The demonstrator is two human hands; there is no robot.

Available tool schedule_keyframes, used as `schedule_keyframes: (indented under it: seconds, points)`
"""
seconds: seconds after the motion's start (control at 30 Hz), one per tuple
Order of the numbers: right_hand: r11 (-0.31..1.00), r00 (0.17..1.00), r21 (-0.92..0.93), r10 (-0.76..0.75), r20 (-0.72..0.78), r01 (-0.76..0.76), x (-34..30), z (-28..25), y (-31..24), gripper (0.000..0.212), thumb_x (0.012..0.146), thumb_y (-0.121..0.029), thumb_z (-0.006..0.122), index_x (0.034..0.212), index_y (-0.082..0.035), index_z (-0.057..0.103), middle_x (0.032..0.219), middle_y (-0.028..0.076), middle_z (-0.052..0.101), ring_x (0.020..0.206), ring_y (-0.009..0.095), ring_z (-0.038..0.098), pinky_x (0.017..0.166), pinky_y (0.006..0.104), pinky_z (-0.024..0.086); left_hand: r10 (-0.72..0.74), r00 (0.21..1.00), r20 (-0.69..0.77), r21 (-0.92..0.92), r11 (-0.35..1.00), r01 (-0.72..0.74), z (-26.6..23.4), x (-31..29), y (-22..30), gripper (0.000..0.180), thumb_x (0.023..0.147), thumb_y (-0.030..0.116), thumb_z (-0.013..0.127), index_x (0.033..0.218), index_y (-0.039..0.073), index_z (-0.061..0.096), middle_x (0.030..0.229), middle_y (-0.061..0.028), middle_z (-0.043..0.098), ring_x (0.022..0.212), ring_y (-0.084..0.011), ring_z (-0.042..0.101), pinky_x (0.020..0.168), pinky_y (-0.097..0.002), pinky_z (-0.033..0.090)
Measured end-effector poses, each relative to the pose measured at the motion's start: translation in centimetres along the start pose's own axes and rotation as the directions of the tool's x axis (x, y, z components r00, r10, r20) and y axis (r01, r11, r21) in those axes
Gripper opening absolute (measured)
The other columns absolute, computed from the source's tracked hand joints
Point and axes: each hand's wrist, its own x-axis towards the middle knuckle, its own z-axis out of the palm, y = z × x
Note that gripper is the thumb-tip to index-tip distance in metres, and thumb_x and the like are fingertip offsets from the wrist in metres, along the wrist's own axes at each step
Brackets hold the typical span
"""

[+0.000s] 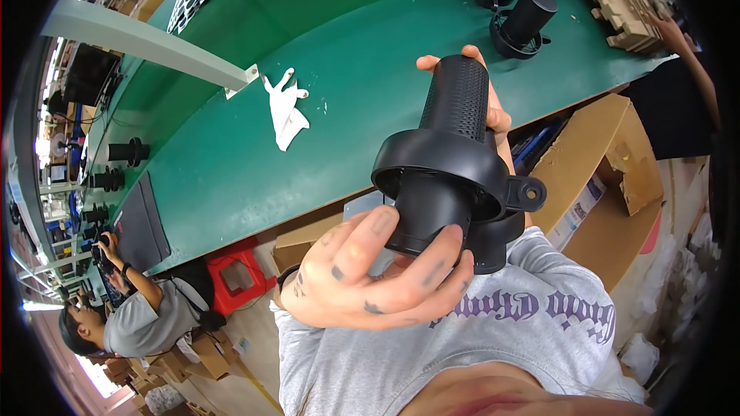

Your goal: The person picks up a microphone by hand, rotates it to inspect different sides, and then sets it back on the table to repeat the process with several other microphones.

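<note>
I hold a black microphone (455, 100) upright in front of my chest, its mesh grille at the top. A wide black shock-mount ring (439, 156) circles its body, with a holed tab (529, 194) sticking out on the right. My left hand (370, 277) is closed round the lower end of the body, fingers smudged dark. My right hand (499, 112) grips the grille from behind; fingertips show past its top and right side, the palm is hidden. Behind the ring, a short black cylindrical part (490, 246) shows, partly covered.
On the green bench (347, 92) lies a white glove (285, 112). Two more microphones in mounts (528, 19) stand far right, near cardboard trays (624, 11) and another person's arm (682, 46). A cardboard box (593, 162) is at right. A seated co-worker (146, 308) works at left by a red stool (235, 273).
</note>
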Motion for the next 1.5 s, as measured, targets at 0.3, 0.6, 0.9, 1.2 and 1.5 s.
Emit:
schedule_keyframes:
  seconds: [0.3, 0.6, 0.9, 1.2, 1.5]
  points:
    - [0.987, 0.995, 0.149, 0.040, 0.094, -0.053, 0.0, -0.6, 0.4, 0.081, 0.066, -0.024, 0.079, 0.135, -0.009, 0.039, 0.130, 0.035, 0.039, 0.105, 0.033, 0.061, 0.087, 0.0426, 0.054, 0.169, 0.983, 0.076, 0.029, 0.985, -0.172, -0.5, 0.6, -0.5, 0.033, 0.057, 0.005, 0.063, 0.085, 0.024, 0.062, 0.104, 0.0127, 0.056, 0.087, -0.0243, 0.052, 0.056, -0.0294, 0.046]
    - [0.995, 0.993, 0.010, 0.102, 0.056, -0.103, -0.4, -0.8, 0.9, 0.081, 0.067, -0.025, 0.078, 0.135, -0.005, 0.039, 0.128, 0.035, 0.042, 0.105, 0.034, 0.060, 0.089, 0.0429, 0.053, 0.559, 0.746, 0.362, 0.127, 0.763, -0.633, -2.6, 2.8, -2.3, 0.037, 0.056, -0.001, 0.056, 0.089, 0.015, 0.059, 0.109, 0.0044, 0.051, 0.104, -0.0200, 0.048, 0.052, -0.0308, 0.045]
    - [0.970, 0.986, 0.183, 0.151, 0.075, -0.163, -0.4, 0.3, 1.5, 0.069, 0.075, -0.014, 0.076, 0.132, -0.004, 0.038, 0.133, 0.034, 0.030, 0.097, 0.033, 0.064, 0.074, 0.0425, 0.061, 0.710, 0.452, 0.539, -0.003, 0.539, -0.843, -4.2, 5.2, -2.0, 0.021, 0.071, -0.004, 0.053, 0.089, 0.004, 0.055, 0.113, -0.0081, 0.045, 0.095, -0.0197, 0.042, 0.077, -0.0359, 0.039]
    - [0.963, 0.966, 0.183, 0.162, 0.199, -0.199, -0.1, -0.5, 2.6, 0.062, 0.082, -0.018, 0.071, 0.132, -0.004, 0.037, 0.134, 0.031, 0.029, 0.093, 0.034, 0.064, 0.069, 0.0378, 0.063, 0.695, 0.405, 0.594, 0.003, 0.502, -0.865, -4.3, 6.4, -1.7, 0.020, 0.079, 0.000, 0.050, 0.099, 0.002, 0.052, 0.099, -0.0079, 0.047, 0.090, -0.0222, 0.041, 0.081, -0.0368, 0.037]
    - [0.952, 0.885, -0.088, -0.306, -0.352, 0.294, 1.4, -0.6, -1.9, 0.037, 0.096, -0.036, 0.049, 0.129, -0.018, 0.047, 0.108, 0.005, 0.057, 0.087, 0.019, 0.057, 0.073, 0.0385, 0.055, -0.570, 0.818, 0.078, -0.406, 0.731, 0.548, -0.6, -1.6, -3.0, 0.097, 0.064, 0.058, 0.079, 0.128, -0.003, 0.038, 0.110, -0.0188, 0.055, 0.085, -0.0251, 0.066, 0.061, -0.0322, 0.057]
